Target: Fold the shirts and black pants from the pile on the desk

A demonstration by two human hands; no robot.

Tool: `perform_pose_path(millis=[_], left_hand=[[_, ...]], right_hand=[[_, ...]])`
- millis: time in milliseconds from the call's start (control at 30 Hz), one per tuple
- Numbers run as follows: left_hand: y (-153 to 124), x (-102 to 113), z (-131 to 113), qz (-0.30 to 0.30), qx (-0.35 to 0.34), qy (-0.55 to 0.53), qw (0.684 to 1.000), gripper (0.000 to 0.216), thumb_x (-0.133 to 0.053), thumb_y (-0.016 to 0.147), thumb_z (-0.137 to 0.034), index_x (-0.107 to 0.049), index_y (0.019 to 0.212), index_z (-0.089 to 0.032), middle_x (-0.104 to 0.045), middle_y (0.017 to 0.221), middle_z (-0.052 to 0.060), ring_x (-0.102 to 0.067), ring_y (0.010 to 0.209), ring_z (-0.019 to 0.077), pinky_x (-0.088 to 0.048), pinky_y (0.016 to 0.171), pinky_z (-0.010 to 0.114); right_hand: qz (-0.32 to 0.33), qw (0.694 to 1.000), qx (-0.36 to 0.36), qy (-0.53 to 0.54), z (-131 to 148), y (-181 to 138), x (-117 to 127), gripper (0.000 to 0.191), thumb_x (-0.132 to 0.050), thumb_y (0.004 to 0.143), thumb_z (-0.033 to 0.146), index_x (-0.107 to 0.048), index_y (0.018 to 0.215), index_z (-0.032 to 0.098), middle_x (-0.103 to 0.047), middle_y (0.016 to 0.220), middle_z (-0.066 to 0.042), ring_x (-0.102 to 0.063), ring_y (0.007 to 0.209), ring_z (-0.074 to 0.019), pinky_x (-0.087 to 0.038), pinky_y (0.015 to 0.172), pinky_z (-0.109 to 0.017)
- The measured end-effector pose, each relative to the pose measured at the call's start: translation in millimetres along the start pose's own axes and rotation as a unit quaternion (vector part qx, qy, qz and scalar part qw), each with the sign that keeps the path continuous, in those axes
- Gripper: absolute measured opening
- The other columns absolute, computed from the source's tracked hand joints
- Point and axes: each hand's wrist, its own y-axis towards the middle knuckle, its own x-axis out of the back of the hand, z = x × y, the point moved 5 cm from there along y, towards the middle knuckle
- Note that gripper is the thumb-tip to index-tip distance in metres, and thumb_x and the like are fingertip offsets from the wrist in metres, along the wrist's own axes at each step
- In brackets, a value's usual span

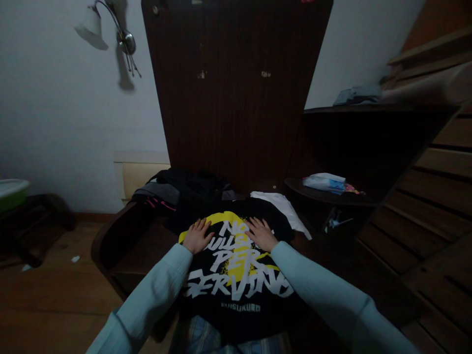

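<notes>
A black T-shirt [236, 285] with white lettering and a yellow circle lies spread on a dark wooden table [125, 246], its lower part hanging toward my lap. My left hand [197, 235] lies flat on the shirt's upper left, fingers spread and open. My right hand [262, 233] lies flat on the upper right of the print, fingers stretched out too. Both arms wear pale blue-green sleeves. Neither hand holds anything.
A heap of dark clothes [184, 189] sits behind the shirt, and a white garment [283, 206] lies to its right. A tall dark wooden panel [236, 88] stands behind. A low shelf at right carries a white and blue packet [326, 182]. A wall lamp [106, 27] hangs upper left.
</notes>
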Motion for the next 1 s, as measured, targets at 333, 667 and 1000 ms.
perform_pose_path(millis=[333,667,1000], left_hand=[[-35,27,-16,-0.017,-0.034,0.061,0.997,0.040,-0.034,0.084,-0.040,-0.060,0.100,-0.014,-0.061,0.106,0.014,-0.055,0.099,0.0254,-0.034,0.089,0.040],[-30,23,-12,-0.076,0.086,0.060,0.992,0.024,-0.036,0.083,-0.025,-0.055,0.087,-0.012,-0.060,0.084,0.011,-0.057,0.081,0.0220,-0.039,0.067,0.031],[-28,15,-5,-0.131,0.106,0.042,0.985,0.019,-0.043,0.081,-0.025,-0.050,0.090,-0.011,-0.057,0.081,0.009,-0.054,0.081,0.0220,-0.040,0.070,0.031]], right_hand=[[-0.033,0.997,0.062,-0.024,11,-23,22,0.043,-0.033,0.085,0.044,-0.055,0.113,0.018,-0.059,0.112,-0.011,-0.045,0.112,-0.0249,-0.022,0.098,-0.042],[-0.046,0.999,0.001,0.020,46,10,58,0.031,-0.035,0.086,0.035,-0.062,0.080,0.021,-0.066,0.075,-0.004,-0.060,0.069,-0.0145,-0.032,0.055,-0.022],[0.027,0.991,0.073,0.112,90,40,36,0.031,-0.042,0.081,0.042,-0.064,0.073,0.021,-0.066,0.077,-0.002,-0.058,0.073,-0.0146,-0.031,0.055,-0.022]])
